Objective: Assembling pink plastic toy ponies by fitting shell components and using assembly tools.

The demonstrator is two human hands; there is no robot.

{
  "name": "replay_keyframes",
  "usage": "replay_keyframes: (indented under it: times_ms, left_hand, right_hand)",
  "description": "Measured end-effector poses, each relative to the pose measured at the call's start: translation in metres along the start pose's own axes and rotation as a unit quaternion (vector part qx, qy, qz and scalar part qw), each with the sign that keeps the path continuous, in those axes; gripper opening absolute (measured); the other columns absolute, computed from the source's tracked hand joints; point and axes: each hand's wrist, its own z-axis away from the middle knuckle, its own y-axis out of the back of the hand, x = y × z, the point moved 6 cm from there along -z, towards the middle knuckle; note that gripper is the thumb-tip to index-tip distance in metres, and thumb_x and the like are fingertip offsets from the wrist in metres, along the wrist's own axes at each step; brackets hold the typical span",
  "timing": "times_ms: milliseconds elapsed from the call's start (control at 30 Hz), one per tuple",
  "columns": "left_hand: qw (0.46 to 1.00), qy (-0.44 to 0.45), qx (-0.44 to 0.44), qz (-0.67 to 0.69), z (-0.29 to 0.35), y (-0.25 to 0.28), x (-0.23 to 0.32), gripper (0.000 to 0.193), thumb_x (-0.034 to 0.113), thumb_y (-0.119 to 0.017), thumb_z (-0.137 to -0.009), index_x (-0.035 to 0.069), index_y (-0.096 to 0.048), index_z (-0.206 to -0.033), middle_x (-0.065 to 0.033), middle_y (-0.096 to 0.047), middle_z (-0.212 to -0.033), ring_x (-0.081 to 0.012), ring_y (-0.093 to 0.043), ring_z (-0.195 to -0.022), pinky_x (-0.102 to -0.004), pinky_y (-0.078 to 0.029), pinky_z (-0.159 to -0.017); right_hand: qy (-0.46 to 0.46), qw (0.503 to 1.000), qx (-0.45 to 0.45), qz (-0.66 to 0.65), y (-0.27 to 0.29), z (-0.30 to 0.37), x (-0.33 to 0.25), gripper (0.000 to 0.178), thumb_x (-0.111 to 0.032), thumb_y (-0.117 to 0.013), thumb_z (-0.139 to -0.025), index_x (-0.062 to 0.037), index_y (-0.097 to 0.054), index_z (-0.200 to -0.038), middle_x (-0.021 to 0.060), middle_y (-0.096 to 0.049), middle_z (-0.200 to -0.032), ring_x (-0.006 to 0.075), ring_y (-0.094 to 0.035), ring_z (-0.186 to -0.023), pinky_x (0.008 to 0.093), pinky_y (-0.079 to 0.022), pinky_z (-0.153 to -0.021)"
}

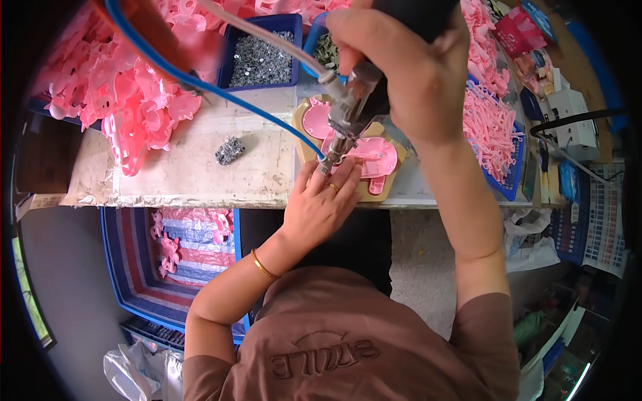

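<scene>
In my right hand [424, 87] is a powered screwdriver [349, 110] with a black body and a silver metal front end. Its tip points down and toward me, close to the fingertips of my left hand [319, 206]. A blue hose and a pale hose run to its metal end. My left hand lies with fingers stretched out over a pink plastic shell part [380, 159], partly covering it. That part sits in a tan shaped fixture [299, 139] at the table's near edge. Whether the tip touches a screw is hidden.
A small heap of screws [230, 151] lies left of the fixture. Behind stand a blue bin of screws [262, 60] and a pile of pink shells [134, 100]. Thin pink parts [491, 130] fill a blue basket at right. A lined crate [134, 260] stands below left.
</scene>
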Motion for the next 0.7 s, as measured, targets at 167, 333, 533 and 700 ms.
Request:
replay_keyframes:
  times_ms: [167, 333, 533, 700]
  left_hand:
    - [1.000, -0.009, 0.013, 0.007, -0.008, 0.006, 0.001, 0.050, 0.027, -0.069, -0.085, 0.011, -0.057, -0.130, -0.0031, -0.058, -0.131, -0.0240, -0.049, -0.115, -0.0416, -0.040, -0.102]
    - [0.998, -0.019, -0.006, 0.067, -0.015, 0.012, -0.006, 0.039, 0.022, -0.068, -0.085, 0.009, -0.063, -0.122, -0.0037, -0.063, -0.121, -0.0252, -0.054, -0.108, -0.0408, -0.043, -0.098]
    - [0.991, -0.032, -0.031, 0.127, -0.025, 0.043, -0.019, 0.027, 0.007, -0.067, -0.080, 0.008, -0.067, -0.107, -0.0048, -0.065, -0.104, -0.0280, -0.057, -0.100, -0.0410, -0.045, -0.091]
    - [0.940, 0.053, -0.076, 0.327, -0.023, 0.129, -0.047, 0.018, 0.000, -0.071, -0.071, 0.006, -0.070, -0.088, -0.0064, -0.064, -0.081, -0.0272, -0.054, -0.077, -0.0367, -0.044, -0.072]
  right_hand:
    - [0.109, 0.987, -0.078, 0.092, 0.010, -0.052, -0.047, 0.024, -0.021, -0.072, -0.089, -0.0001, -0.062, -0.093, 0.0029, -0.062, -0.069, 0.0090, -0.060, -0.058, 0.0227, -0.050, -0.049]
    - [0.119, 0.968, -0.151, 0.159, 0.032, -0.096, -0.065, 0.048, -0.048, -0.069, -0.090, -0.0022, -0.059, -0.102, 0.0061, -0.063, -0.083, 0.0101, -0.062, -0.071, 0.0244, -0.051, -0.065]
    - [0.080, 0.958, -0.023, 0.273, 0.165, -0.127, -0.021, 0.039, -0.039, -0.065, -0.093, -0.0011, -0.065, -0.105, 0.0069, -0.069, -0.091, 0.0155, -0.067, -0.081, 0.0280, -0.051, -0.072]
    - [-0.054, 0.759, -0.007, 0.649, 0.291, -0.073, 0.058, 0.025, -0.025, -0.072, -0.082, -0.0024, -0.065, -0.090, 0.0095, -0.070, -0.083, 0.0235, -0.067, -0.076, 0.0366, -0.053, -0.071]
